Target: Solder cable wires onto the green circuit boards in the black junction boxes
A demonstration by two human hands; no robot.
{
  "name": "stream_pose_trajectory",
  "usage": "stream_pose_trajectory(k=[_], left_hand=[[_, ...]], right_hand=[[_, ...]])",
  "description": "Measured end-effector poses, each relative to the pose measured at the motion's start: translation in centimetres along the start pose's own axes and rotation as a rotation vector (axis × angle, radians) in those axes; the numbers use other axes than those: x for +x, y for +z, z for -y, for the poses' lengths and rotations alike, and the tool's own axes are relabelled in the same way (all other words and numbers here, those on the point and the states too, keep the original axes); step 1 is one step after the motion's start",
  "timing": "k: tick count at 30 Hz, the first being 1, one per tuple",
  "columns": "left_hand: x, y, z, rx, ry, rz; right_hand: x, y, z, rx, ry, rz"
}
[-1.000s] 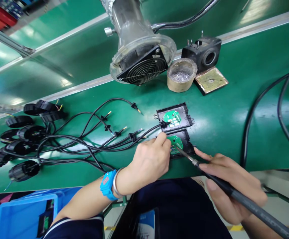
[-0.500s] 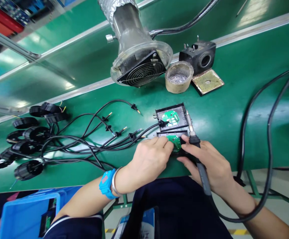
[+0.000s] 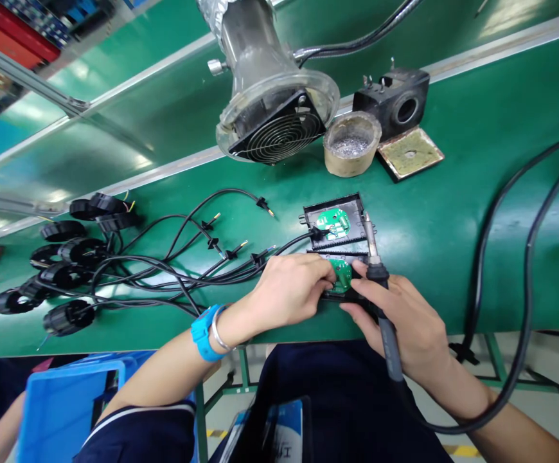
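Note:
My left hand (image 3: 292, 292) is closed at the left side of a green circuit board (image 3: 342, 275); what its pinched fingertips hold is hidden. That board lies in the nearer black plastic case (image 3: 351, 296). My right hand (image 3: 414, 321) grips a soldering iron (image 3: 389, 347), its metal tip pointing up and away from me. Fingers of the same hand touch the case's right side. Just beyond sits a second black case (image 3: 354, 200), holding another green circuit board (image 3: 333, 222) with a black cable (image 3: 295, 242) running to it from the left.
Several black cables with bare ends and round black housings (image 3: 70, 316) spread over the left of the green bench (image 3: 453, 257). Behind are a fume extractor (image 3: 279, 132), a solder-scrap bowl (image 3: 351, 145), an iron stand (image 3: 395, 103) and sponge tray (image 3: 410, 153). A blue crate (image 3: 62, 411) stands below left.
The view has shifted slightly. My left hand has turned a little, so its fingertips show more at the board's left edge. The soldering iron stays in my right hand.

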State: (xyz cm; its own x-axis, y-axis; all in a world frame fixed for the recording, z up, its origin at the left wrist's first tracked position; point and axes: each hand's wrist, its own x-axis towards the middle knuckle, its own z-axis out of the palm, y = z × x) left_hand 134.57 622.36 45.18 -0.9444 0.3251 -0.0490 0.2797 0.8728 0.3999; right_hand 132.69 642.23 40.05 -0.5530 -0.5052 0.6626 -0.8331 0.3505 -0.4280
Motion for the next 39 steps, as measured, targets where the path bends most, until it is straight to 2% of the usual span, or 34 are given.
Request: stream_pose_trajectory(k=[5, 8, 12, 15, 17, 19, 23, 25, 39], left_hand=[[-0.2, 0.7, -0.2, 0.197, 0.126, -0.023], [-0.3, 0.8, 0.0, 0.193, 0.123, -0.010], [-0.2, 0.5, 0.3, 0.071, 0.091, 0.027], [0.1, 0.2, 0.5, 0.015, 0.071, 0.063], [0.2, 0.1, 0.6, -0.006, 0.056, 0.081], [0.3, 0.0, 0.6, -0.025, 0.047, 0.098], [0.4, 0.1, 0.5, -0.022, 0.040, 0.094], [0.5, 0.1, 0.5, -0.009, 0.043, 0.087], [0.6, 0.1, 0.4, 0.000, 0.035, 0.099]], right_hand=[[-0.2, 0.3, 0.0, 0.002, 0.026, -0.003], [-0.1, -0.5, -0.2, 0.060, 0.049, 0.014], [0.7, -4.3, -0.7, 0.196, 0.144, 0.066], [1.4, -7.2, -1.0, 0.215, 0.146, 0.155], [1.9, -8.2, -1.1, 0.251, 0.142, 0.214], [2.5, -8.1, -1.2, 0.327, 0.117, 0.239], [3.5, -6.5, -1.7, 0.460, -0.012, 0.359], [3.9, -5.9, -2.0, 0.503, -0.062, 0.378], [4.3, -4.9, -2.6, 0.509, -0.098, 0.460]])
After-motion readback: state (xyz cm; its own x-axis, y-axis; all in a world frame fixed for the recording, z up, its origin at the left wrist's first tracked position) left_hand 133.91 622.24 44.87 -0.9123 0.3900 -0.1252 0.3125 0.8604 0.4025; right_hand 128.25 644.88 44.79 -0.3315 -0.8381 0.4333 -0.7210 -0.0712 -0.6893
